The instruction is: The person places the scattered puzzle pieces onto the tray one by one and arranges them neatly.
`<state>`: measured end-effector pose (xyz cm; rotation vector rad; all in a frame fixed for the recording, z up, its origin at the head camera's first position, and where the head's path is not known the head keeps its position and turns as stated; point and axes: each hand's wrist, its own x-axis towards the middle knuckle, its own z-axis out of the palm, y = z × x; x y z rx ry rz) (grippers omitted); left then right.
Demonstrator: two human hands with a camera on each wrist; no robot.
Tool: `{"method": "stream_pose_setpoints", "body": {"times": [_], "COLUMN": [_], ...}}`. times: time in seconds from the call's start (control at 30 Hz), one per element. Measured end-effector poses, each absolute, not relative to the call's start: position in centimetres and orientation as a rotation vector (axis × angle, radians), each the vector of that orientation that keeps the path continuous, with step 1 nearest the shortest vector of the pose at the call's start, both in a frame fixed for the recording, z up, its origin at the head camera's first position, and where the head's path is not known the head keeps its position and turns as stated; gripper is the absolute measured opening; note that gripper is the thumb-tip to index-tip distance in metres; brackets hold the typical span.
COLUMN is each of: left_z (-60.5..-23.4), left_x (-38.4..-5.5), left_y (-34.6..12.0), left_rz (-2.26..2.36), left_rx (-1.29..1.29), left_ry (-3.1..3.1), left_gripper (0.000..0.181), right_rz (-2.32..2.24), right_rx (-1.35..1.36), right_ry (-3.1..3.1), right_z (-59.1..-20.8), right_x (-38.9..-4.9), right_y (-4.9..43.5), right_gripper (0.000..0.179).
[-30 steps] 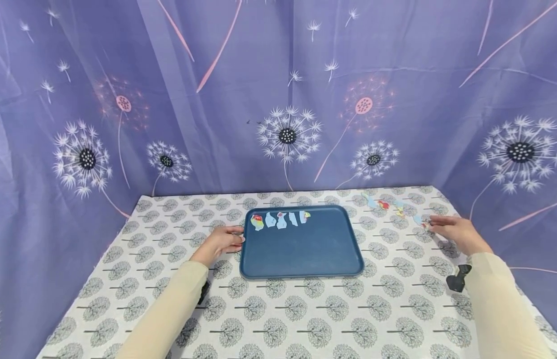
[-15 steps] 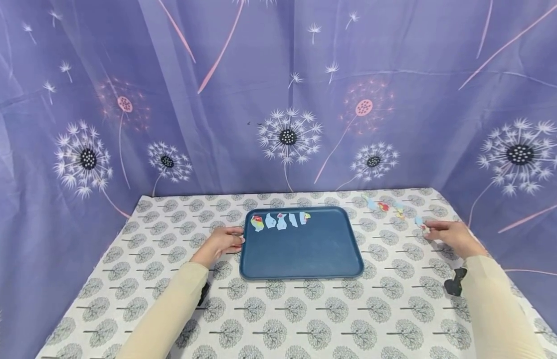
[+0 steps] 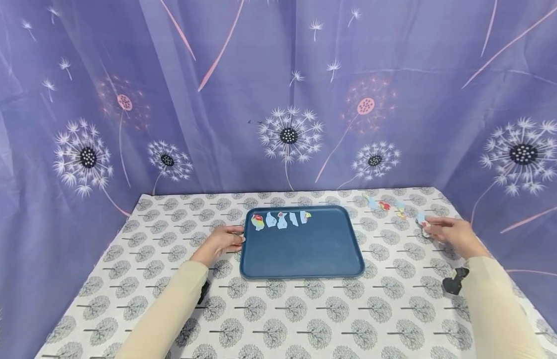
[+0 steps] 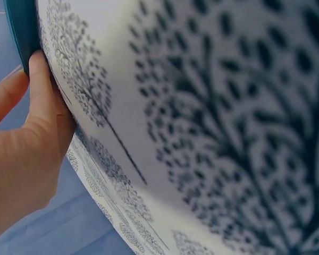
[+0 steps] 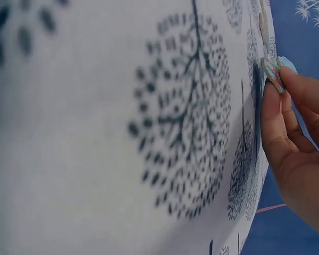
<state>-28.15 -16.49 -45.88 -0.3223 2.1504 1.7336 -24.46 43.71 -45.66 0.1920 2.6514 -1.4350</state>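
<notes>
My left hand (image 3: 221,244) holds the left rim of a dark blue rectangular tray (image 3: 300,254), thumb and fingers at its edge; in the left wrist view the fingertips meet the tray's rim (image 4: 20,37). Along the tray's far left side lies a row of several flat, irregular light-blue picture pieces (image 3: 282,222), some with red or yellow print. Over the far right of the table, my right hand (image 3: 455,234) pinches a similar light-blue and red picture piece (image 3: 422,219). The right wrist view shows that piece (image 5: 274,74) edge-on between thumb and fingertips.
More colourful pieces lie on the tree-patterned tablecloth (image 3: 282,319) right of the tray, including a red one (image 3: 384,206) and a blue-yellow one (image 3: 401,209). A purple dandelion-print curtain (image 3: 215,124) rises behind and beside the table.
My right hand has shifted slightly left around the nearest piece, which is now lifted and tilted between its fingers. The left hand and the tray have stayed put.
</notes>
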Motion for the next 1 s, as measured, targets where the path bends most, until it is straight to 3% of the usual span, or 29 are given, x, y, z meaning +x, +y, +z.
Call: {"method": "stream_pose_setpoints", "body": {"times": [0.47,0.73,1.0], "left_z": [-45.7,-45.8,-45.8], "left_x": [-28.0,-28.0,-28.0], "left_y": [-16.5,-16.5,-16.5], "left_rz": [1.747,1.749,1.755], "left_rx": [-0.322,-0.334,-0.331], "left_ry": [2.134,2.139,2.131], "left_gripper": [0.048,0.047,0.047], "right_rz": [-1.864,-1.842,-1.866], "right_rx": [0.130,0.125,0.099], "right_ry": [2.382,2.391,2.399], "right_z": [-45.3,-44.5,-44.6], "right_x": [-26.2,-27.0,-28.2], "right_y": [40.3,37.3,34.8], "right_gripper": [0.060,0.066,0.059]}}
